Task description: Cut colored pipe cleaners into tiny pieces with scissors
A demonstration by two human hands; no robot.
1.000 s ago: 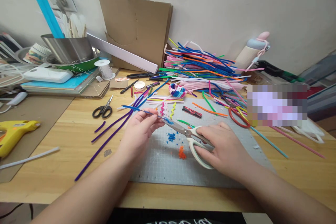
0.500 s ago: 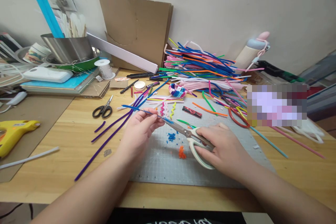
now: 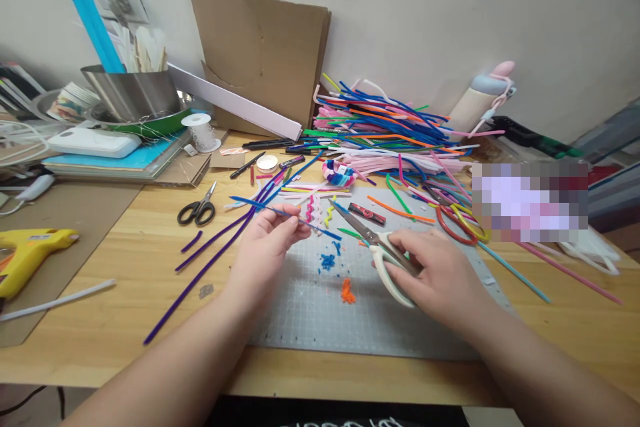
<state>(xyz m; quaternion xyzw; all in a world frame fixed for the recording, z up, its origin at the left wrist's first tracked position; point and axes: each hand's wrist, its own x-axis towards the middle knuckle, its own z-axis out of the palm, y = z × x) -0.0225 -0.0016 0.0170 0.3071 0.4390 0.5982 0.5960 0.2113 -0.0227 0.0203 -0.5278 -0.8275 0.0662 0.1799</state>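
Between the thumb and fingers of my left hand (image 3: 273, 240) is a blue pipe cleaner (image 3: 321, 229), its two ends sticking out on either side. My right hand (image 3: 435, 267) has its fingers through the handles of white-handled scissors (image 3: 389, 267). The scissor blades lie just to the right of the pipe cleaner's end and look apart from it. Below them on the grey cutting mat (image 3: 300, 327) are a small heap of blue fuzz (image 3: 327, 261) and a heap of orange fuzz (image 3: 348, 291). Zigzag pink and yellow pieces (image 3: 329, 213) lie behind.
Purple pipe cleaners (image 3: 200, 280) and black scissors (image 3: 197, 210) lie left of the mat. A big pile of coloured pipe cleaners (image 3: 385, 120) sits against the wall. A yellow glue gun (image 3: 35, 253) is far left; red-handled scissors (image 3: 455, 227) lie right.
My right hand has drawn the scissors right, away from the blue pipe cleaner, and the blades now point more up the mat. More blue fuzz lies near the heap. My left hand hardly moved.
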